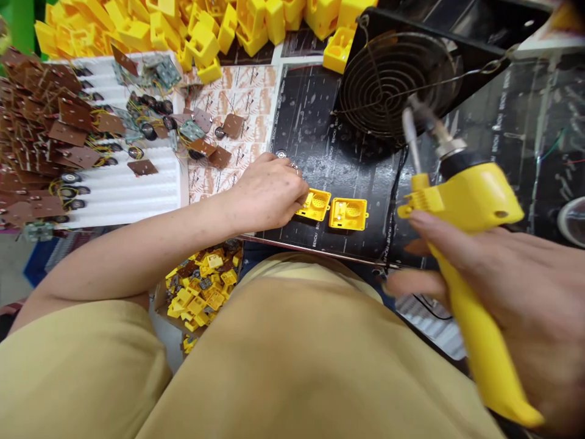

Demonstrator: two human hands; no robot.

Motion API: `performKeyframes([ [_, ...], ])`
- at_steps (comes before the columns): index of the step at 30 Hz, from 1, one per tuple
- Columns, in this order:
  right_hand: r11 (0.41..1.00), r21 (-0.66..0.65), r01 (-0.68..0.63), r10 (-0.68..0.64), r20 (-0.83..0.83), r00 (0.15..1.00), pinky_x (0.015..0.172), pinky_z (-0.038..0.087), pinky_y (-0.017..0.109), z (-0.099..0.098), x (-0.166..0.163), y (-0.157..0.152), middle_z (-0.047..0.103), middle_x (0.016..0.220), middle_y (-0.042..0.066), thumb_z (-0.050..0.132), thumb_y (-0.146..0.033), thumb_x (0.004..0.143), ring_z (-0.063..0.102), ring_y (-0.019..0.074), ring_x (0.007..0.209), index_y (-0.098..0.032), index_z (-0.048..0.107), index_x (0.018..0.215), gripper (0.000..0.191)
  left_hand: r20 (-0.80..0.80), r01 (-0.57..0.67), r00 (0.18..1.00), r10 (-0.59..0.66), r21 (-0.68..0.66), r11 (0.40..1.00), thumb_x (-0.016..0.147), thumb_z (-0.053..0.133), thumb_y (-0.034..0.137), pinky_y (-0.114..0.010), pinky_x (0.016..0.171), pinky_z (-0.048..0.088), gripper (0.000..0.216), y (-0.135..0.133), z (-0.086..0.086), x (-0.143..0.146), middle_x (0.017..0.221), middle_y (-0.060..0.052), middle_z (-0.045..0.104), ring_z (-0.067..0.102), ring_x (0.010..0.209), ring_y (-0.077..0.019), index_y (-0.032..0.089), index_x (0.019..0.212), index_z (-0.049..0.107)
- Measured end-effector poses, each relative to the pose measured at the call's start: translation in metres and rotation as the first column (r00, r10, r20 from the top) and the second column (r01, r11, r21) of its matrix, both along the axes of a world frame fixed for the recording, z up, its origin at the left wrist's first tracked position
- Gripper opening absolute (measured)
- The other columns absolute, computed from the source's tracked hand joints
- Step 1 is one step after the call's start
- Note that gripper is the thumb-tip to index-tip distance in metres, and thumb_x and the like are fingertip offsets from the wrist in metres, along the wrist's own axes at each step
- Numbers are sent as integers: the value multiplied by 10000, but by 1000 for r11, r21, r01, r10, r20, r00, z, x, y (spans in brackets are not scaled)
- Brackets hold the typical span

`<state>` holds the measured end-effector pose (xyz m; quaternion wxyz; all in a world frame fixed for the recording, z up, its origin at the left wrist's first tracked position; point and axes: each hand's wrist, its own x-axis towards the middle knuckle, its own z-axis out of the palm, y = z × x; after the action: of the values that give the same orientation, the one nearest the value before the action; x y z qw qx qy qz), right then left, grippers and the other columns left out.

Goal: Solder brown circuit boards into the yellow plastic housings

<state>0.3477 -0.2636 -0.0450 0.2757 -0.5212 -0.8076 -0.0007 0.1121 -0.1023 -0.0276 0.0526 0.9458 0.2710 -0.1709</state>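
My right hand [525, 305] is wrapped round the grip of a yellow soldering gun [475, 189], raised over the right of the table and somewhat blurred. Its metal tip and a thin pale tube point toward the black fan. On the black tabletop, my left hand [274, 190] is closed, its fingertips at the left side of a small yellow plastic case [315, 205], which they partly hide. A second open case [348, 214] lies just right of it, showing a perforated round area inside. A small round metal part [281, 154] lies beyond my left knuckles.
A black fan with a wire guard [388, 85] stands at the back. Yellow cases [201, 36] are heaped along the far edge. Brown circuit boards with wired round parts [73, 122] crowd a white ridged sheet [137, 198]. Below the table edge is a box of yellow pieces [201, 292].
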Motion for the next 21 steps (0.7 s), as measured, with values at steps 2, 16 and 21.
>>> performKeyframes([
  [2, 995, 93, -27, 18, 102, 995, 572, 398, 263, -7, -4, 11, 478, 588, -81, 702, -272, 950, 459, 99, 522, -243, 593, 1323, 390, 27, 8, 1000, -8, -2, 1000, 899, 484, 198, -424, 877, 480, 271, 0, -1, -2, 796, -67, 721, 675, 928, -272, 180, 850, 750],
  [16, 973, 100, -207, 204, 37, 978, 953, 581, 407, -62, -7, 46, 713, 1080, 91, 727, -350, 919, 684, 270, 1127, -173, 555, 1197, 373, 442, 57, 896, -41, -22, 998, 881, 728, 435, -462, 1148, 355, 639, -16, -29, -26, 1449, -163, 596, 497, 1372, -305, 132, 1404, 522],
  [21, 966, 229, -117, 115, 25, 993, 837, 570, 244, -37, -16, 40, 698, 770, -44, 821, -180, 823, 668, 103, 674, -218, 618, 1111, 355, 537, -96, 836, 112, -58, 994, 969, 579, 355, -473, 1093, 370, 232, -14, -26, -45, 1137, -71, 743, 605, 1142, -256, 199, 1084, 707],
])
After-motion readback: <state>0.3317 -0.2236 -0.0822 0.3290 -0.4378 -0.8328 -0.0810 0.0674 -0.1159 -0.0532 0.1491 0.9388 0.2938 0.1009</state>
